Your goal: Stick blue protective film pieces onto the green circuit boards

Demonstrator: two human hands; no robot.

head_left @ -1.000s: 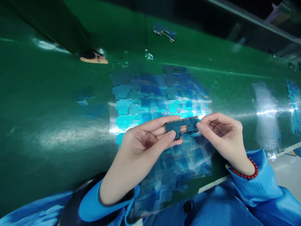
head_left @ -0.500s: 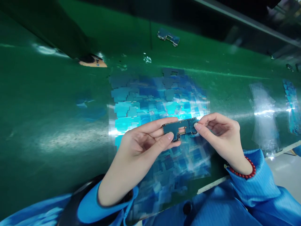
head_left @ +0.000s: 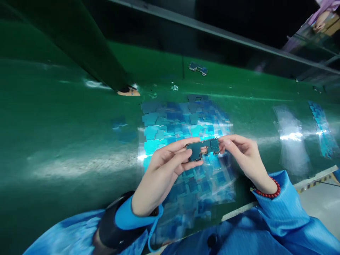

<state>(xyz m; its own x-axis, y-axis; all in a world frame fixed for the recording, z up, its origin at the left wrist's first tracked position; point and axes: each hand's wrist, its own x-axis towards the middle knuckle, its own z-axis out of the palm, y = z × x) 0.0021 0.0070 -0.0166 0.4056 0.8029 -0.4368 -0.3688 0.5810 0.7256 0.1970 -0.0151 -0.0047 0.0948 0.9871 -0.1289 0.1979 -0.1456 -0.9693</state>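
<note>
A dark circuit board (head_left: 196, 150) with a cutout near its middle is held level above the bench. My left hand (head_left: 168, 163) is closed on its left end, the thumb on top and the fingers behind and below. At the board's right end is my right hand (head_left: 243, 153), its thumb and fingertips drawn together in a pinch. The thumb lies just off the board's edge, and I cannot make out whether anything thin is between the fingertips. Underneath, clear sheets with blue die-cut film pieces (head_left: 155, 132) cover the bench.
Another circuit board (head_left: 198, 68) lies at the back of the green bench (head_left: 87, 138). A dark post (head_left: 106, 60) stands at the back left. To the right are a clear plastic sheet (head_left: 290, 141) and a strip of blue film pieces (head_left: 322, 127). A person's hand (head_left: 320, 23) shows at top right.
My right thumb has slid off the board's right end to just beyond its edge. The left hand keeps its hold on the board. The camera view has shifted.
</note>
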